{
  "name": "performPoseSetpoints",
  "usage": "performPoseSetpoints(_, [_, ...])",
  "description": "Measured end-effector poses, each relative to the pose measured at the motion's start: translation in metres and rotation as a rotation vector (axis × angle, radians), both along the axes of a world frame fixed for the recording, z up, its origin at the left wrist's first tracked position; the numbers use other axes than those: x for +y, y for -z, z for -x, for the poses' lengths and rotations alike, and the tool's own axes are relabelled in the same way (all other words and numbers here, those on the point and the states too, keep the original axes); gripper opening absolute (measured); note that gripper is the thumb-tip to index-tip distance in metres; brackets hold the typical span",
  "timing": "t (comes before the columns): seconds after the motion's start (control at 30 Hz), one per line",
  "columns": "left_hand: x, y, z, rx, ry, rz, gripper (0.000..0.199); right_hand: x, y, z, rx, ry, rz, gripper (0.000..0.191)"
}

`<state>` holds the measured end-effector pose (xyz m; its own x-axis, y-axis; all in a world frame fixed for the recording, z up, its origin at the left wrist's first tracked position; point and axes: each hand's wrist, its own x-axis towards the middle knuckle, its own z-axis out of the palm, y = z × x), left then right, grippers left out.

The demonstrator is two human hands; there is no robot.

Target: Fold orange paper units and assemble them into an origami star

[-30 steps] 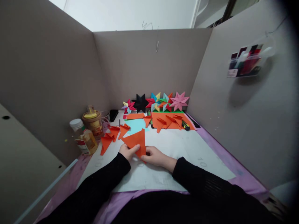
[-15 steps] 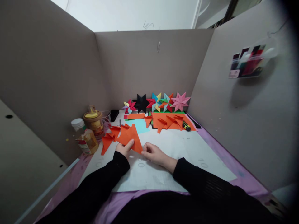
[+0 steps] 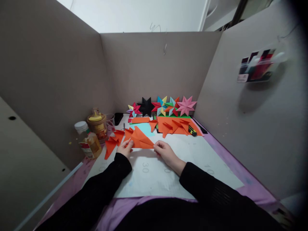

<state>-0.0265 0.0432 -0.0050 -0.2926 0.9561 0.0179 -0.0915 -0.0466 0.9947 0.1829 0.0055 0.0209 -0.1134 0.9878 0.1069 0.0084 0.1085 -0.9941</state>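
Note:
A folded orange paper (image 3: 141,138) with creases is held above the white sheet (image 3: 154,183), between both hands. My left hand (image 3: 125,148) pinches its left end, thumb on top. The fingertips of my right hand (image 3: 166,154) are closed on its pointed right corner. Behind and left of my left hand lie several folded orange pieces (image 3: 111,146), partly hidden by the held paper. More folded orange pieces (image 3: 166,127) rest on a flat orange sheet farther back.
A jar (image 3: 88,141), a brown tub (image 3: 97,126) and a clear cup (image 3: 110,120) stand at the left. Paper stars (image 3: 186,106) line the back wall. A cutter (image 3: 192,131) lies at the back right, and a light blue paper (image 3: 144,129) lies behind the held piece.
The held paper has turned, its right corner rising from low to level. My right hand has moved up and slightly right and now grips that corner.

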Motion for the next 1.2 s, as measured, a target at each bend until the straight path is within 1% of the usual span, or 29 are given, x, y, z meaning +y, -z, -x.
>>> performPoseSetpoints(0.1, [-0.001, 0.000, -0.002, -0.001, 0.026, 0.010, 0.047, 0.010, -0.002, -0.008, 0.186, 0.129, -0.028, 0.021])
performPoseSetpoints(0.17, [-0.003, -0.003, -0.004, -0.007, 0.052, 0.010, 0.044, 0.014, -0.005, -0.013, 0.333, 0.177, -0.028, 0.022])
performPoseSetpoints(0.23, [-0.005, -0.009, -0.007, -0.086, 0.068, 0.020, 0.041, 0.016, -0.008, -0.018, 0.433, 0.179, -0.022, 0.023])
performPoseSetpoints(0.3, [-0.010, -0.017, -0.010, -0.257, 0.119, 0.041, 0.039, 0.018, -0.010, -0.021, 0.459, 0.137, -0.014, 0.022])
performPoseSetpoints(0.37, [-0.016, -0.027, -0.013, -0.453, 0.257, 0.078, 0.044, 0.018, -0.010, -0.023, 0.429, 0.069, -0.008, 0.021])
performPoseSetpoints(0.4, [-0.020, -0.032, -0.014, -0.519, 0.339, 0.106, 0.051, 0.018, -0.010, -0.023, 0.400, 0.041, -0.006, 0.020])
performPoseSetpoints(0.43, [-0.024, -0.035, -0.016, -0.546, 0.447, 0.153, 0.058, 0.019, -0.010, -0.023, 0.367, 0.022, -0.004, 0.018])
performPoseSetpoints(0.47, [-0.028, -0.038, -0.017, -0.542, 0.528, 0.182, 0.062, 0.019, -0.009, -0.023, 0.334, 0.017, -0.004, 0.017])
performPoseSetpoints(0.53, [-0.033, -0.038, -0.020, -0.463, 0.622, 0.207, 0.061, 0.018, -0.007, -0.021, 0.275, 0.036, -0.015, 0.017])
performPoseSetpoints(0.6, [-0.035, -0.034, -0.023, -0.347, 0.609, 0.220, 0.057, 0.018, -0.006, -0.020, 0.224, 0.073, -0.054, 0.022])
performPoseSetpoints(0.67, [-0.033, -0.028, -0.025, -0.261, 0.545, 0.233, 0.055, 0.017, -0.005, -0.020, 0.174, 0.102, -0.097, 0.027])
performPoseSetpoints(0.77, [-0.030, -0.022, -0.027, -0.215, 0.461, 0.204, 0.054, 0.014, -0.005, -0.018, 0.108, 0.123, -0.157, 0.026])
performPoseSetpoints(0.83, [-0.029, -0.021, -0.026, -0.193, 0.432, 0.171, 0.052, 0.011, -0.005, -0.016, 0.080, 0.086, -0.199, 0.021])
performPoseSetpoints(0.9, [-0.028, -0.021, -0.025, -0.164, 0.405, 0.139, 0.048, 0.008, -0.005, -0.014, 0.070, 0.010, -0.218, 0.017])
performPoseSetpoints(0.97, [-0.028, -0.021, -0.024, -0.156, 0.389, 0.102, 0.046, 0.005, -0.004, -0.012, 0.044, -0.076, -0.208, 0.018])
performPoseSetpoints(1.03, [-0.028, -0.020, -0.024, -0.154, 0.386, 0.073, 0.044, 0.001, -0.004, -0.010, -0.021, -0.132, -0.199, 0.021])
performPoseSetpoints(1.1, [-0.028, -0.019, -0.024, -0.148, 0.398, 0.063, 0.043, -0.003, -0.005, -0.008, -0.094, -0.169, -0.180, 0.022])
performPoseSetpoints(1.2, [-0.030, -0.020, -0.025, -0.134, 0.411, 0.079, 0.044, -0.007, -0.009, -0.006, -0.130, -0.197, -0.124, 0.025])
